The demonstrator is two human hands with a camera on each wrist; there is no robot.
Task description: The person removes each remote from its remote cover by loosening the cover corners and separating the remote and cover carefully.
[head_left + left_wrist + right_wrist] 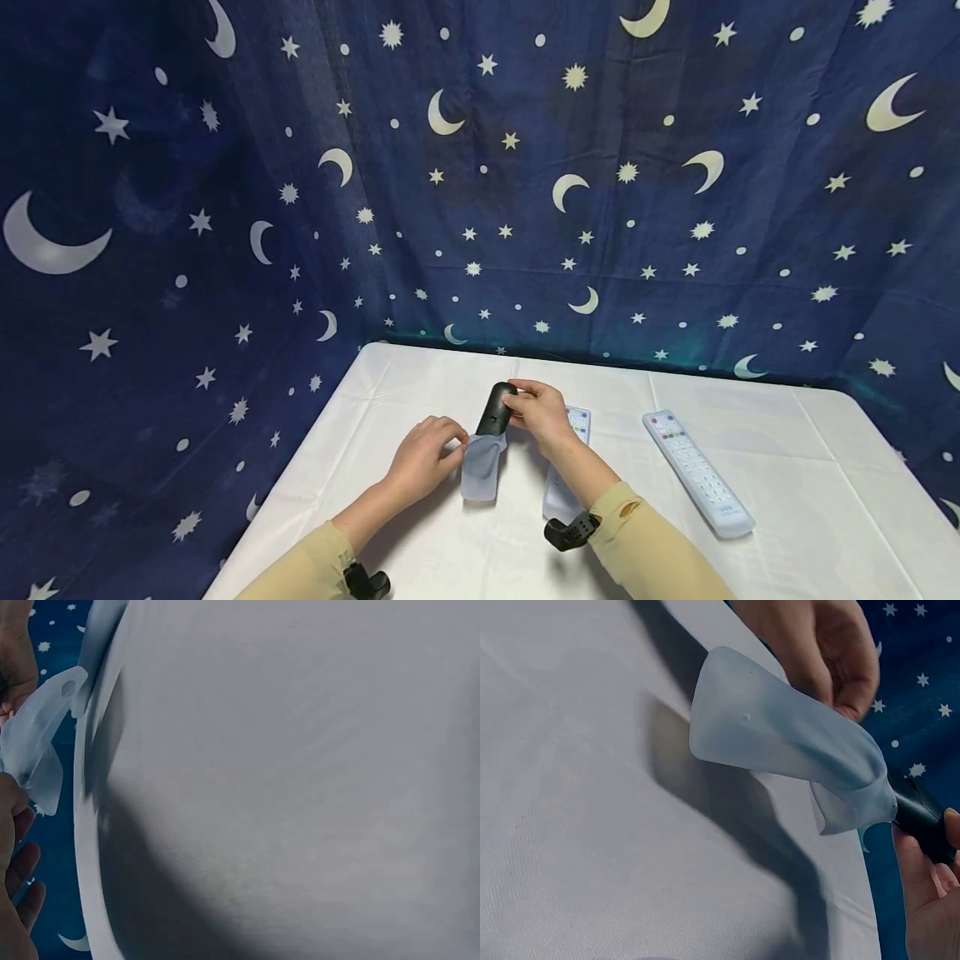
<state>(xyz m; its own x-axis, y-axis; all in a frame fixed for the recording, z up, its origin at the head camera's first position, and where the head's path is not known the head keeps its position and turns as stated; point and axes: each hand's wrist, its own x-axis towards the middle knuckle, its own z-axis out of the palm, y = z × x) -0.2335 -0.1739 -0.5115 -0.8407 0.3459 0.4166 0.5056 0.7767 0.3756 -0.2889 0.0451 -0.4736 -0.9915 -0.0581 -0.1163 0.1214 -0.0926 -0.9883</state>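
Observation:
A black remote control [496, 408] is held tilted above the table, its upper end in my right hand [542, 414]. The lower part of the remote sits inside a translucent silicone sleeve [481, 471], whose far end hangs limp and bent. Thumb and fingers of my left hand [424, 456] pinch the sleeve's edge near its mouth. In the right wrist view the sleeve [780, 727] is folded close to the black remote [922, 817], and the right fingers grip the remote's other end.
Behind my right forearm lies a sleeved white remote [561, 492], partly covered by the arm. Another sleeved remote [697, 473] lies slanted farther right on the white tabletop [810, 467]. A dark blue curtain [525, 200] with moons and stars hangs behind and to the left.

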